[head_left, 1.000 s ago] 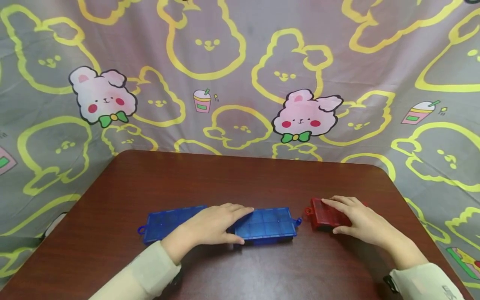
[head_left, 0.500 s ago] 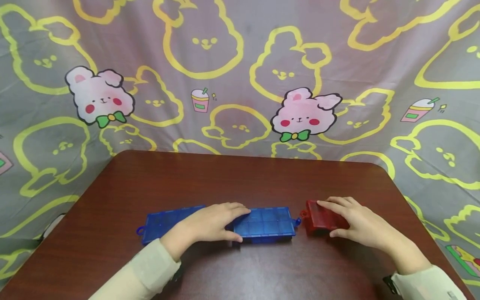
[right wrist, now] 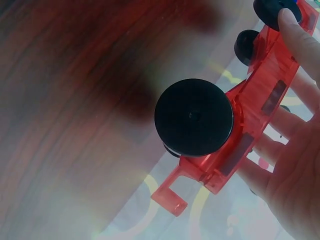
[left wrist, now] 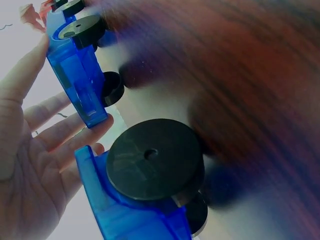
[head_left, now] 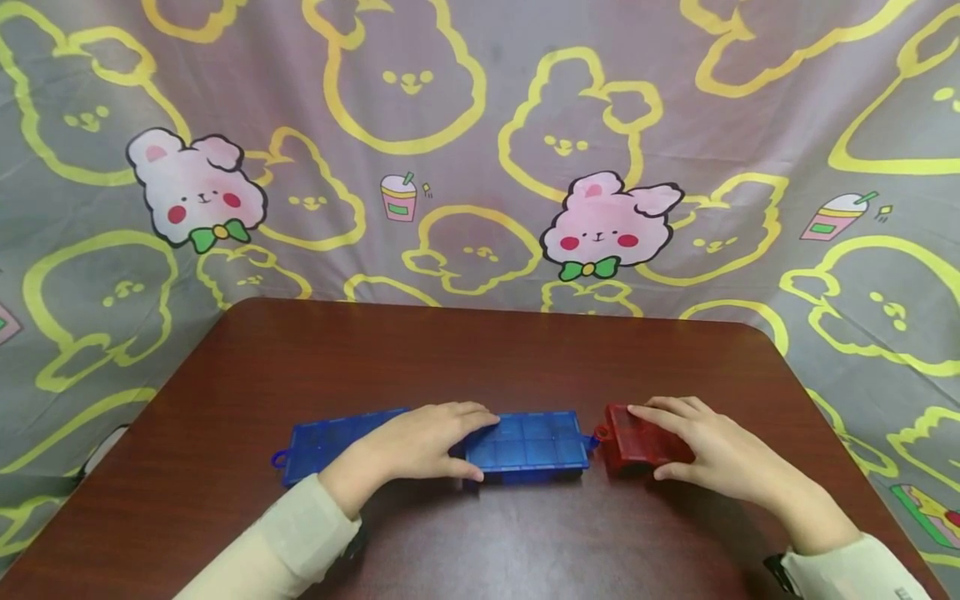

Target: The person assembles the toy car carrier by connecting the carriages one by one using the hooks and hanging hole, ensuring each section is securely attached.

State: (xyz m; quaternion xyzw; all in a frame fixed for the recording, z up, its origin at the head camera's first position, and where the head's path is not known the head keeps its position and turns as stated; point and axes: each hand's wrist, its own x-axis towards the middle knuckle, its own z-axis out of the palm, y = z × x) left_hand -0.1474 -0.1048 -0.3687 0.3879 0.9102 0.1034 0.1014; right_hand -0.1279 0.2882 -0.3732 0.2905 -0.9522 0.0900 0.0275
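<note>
Red car [head_left: 637,439] shifted toward the adjacent blue car [head_left: 529,442]; our left hand [head_left: 416,446] grips blue, right hand [head_left: 720,446] grips red, likely keeping 2 couplers [head_left: 602,433] aligned.

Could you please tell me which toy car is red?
The rightmost car, held by the right hand; the left car and middle car are blue.

No text, brand or number is legible in any view. Drink cups [head_left: 399,198] printed on the backdrop [head_left: 517,37], beyond the far edge of the bench [head_left: 480,354], carry green label patches [head_left: 397,209]; no lettering can be resolved. A small marking [head_left: 902,593] on the right sleeve [head_left: 847,573], at the bench's right edge, is unreadable.
</note>
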